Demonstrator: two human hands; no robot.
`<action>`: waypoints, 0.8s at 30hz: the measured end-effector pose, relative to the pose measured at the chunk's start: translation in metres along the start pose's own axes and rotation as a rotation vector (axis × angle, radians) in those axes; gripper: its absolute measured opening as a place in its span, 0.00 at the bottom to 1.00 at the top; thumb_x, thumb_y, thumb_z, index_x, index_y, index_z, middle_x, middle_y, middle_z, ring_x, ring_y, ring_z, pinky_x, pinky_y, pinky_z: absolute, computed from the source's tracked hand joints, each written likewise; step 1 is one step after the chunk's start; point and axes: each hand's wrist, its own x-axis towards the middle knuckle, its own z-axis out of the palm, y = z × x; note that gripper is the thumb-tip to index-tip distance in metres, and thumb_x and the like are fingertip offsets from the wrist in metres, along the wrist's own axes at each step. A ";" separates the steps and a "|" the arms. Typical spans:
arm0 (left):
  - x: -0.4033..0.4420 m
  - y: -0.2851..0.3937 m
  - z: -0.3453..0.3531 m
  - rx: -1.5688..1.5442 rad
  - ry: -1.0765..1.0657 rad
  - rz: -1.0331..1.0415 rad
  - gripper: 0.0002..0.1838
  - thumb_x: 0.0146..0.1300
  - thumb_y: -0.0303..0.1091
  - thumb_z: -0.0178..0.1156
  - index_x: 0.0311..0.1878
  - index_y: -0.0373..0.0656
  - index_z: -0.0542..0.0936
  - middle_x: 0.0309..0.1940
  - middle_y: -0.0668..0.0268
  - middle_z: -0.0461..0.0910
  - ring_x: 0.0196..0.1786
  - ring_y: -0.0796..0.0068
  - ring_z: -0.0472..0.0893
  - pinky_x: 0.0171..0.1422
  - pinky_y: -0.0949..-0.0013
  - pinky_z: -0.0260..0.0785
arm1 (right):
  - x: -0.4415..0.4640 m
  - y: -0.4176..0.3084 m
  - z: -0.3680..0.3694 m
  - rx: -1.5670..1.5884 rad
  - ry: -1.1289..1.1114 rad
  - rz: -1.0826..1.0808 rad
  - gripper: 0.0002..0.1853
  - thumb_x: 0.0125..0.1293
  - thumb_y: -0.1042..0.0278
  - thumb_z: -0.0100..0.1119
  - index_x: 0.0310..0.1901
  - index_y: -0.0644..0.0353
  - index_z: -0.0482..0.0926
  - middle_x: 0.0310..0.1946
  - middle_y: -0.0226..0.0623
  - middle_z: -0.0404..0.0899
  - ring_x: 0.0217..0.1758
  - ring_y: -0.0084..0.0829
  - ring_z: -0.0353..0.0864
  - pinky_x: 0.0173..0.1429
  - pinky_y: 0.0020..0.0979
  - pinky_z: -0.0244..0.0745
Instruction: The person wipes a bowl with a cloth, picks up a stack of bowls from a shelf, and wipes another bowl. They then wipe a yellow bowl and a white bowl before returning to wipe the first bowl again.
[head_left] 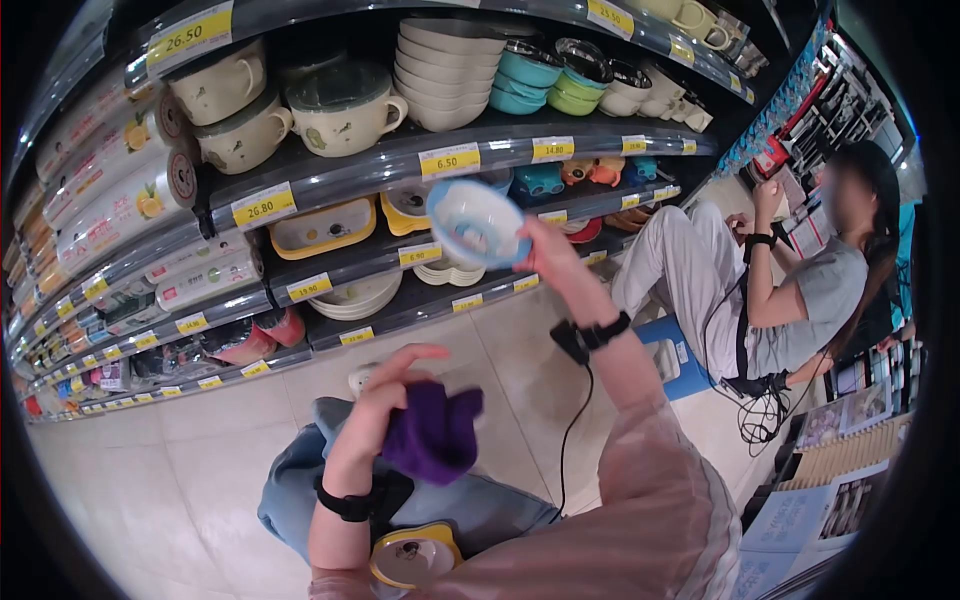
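Evidently the right hand (pixel 552 252) is clamped on the blue-rimmed bowl (pixel 475 222), fingers and thumb closed over the rim at its right side, while the left hand (pixel 385 405) has the purple cloth (pixel 440 435) bunched against its fingers; the exact pinch on the cloth is partly hidden. The bowl is tilted, its inside turned toward the camera, and it shows in front of the shelf (pixel 380 155); whether its far side touches the shelf edge I cannot tell. As for progress, the bowl is in hand and seems not yet set down, and the cloth is bunched and ready but well apart from it, so any contact between the two is not under way at this moment. Whether the bowl's surface is already finished with cannot be judged from here. The right arm reaches forward, nearly straight, with a black band (pixel 605 332) at the wrist and a cable (pixel 570 440) hanging from it. The left arm is bent, drawn closer to the body, its forearm rising from the lap with the hand up and the index finger stretched toward the right. Beside that forearm lies a yellow-rimmed bowl (pixel 415 560). Further out, cups (pixel 345 115) and stacked white bowls (pixel 445 75) fill the upper level, and another person (pixel 810 280) sits to the right.
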 end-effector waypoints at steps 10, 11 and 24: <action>-0.005 -0.013 0.000 0.004 0.133 0.098 0.33 0.57 0.39 0.38 0.66 0.37 0.50 0.48 0.61 0.72 0.47 0.74 0.72 0.53 0.74 0.62 | -0.132 0.004 0.050 -0.015 -0.170 -0.054 0.24 0.56 0.72 0.48 0.58 0.58 0.65 0.44 0.29 0.71 0.45 0.20 0.71 0.46 0.24 0.70; -0.003 -0.011 0.001 -0.020 0.139 0.103 0.33 0.57 0.40 0.37 0.66 0.38 0.51 0.47 0.61 0.73 0.45 0.74 0.73 0.51 0.74 0.63 | -0.135 0.004 0.047 -0.072 -0.147 -0.065 0.24 0.56 0.71 0.47 0.57 0.59 0.65 0.44 0.29 0.71 0.45 0.19 0.71 0.46 0.24 0.69; 0.007 -0.012 0.017 0.192 0.343 -0.152 0.19 0.61 0.35 0.51 0.53 0.34 0.69 0.45 0.64 0.74 0.48 0.76 0.71 0.55 0.73 0.60 | -0.131 0.022 0.029 0.058 -0.251 -0.211 0.19 0.64 0.62 0.46 0.55 0.60 0.64 0.42 0.34 0.72 0.35 0.20 0.75 0.34 0.23 0.74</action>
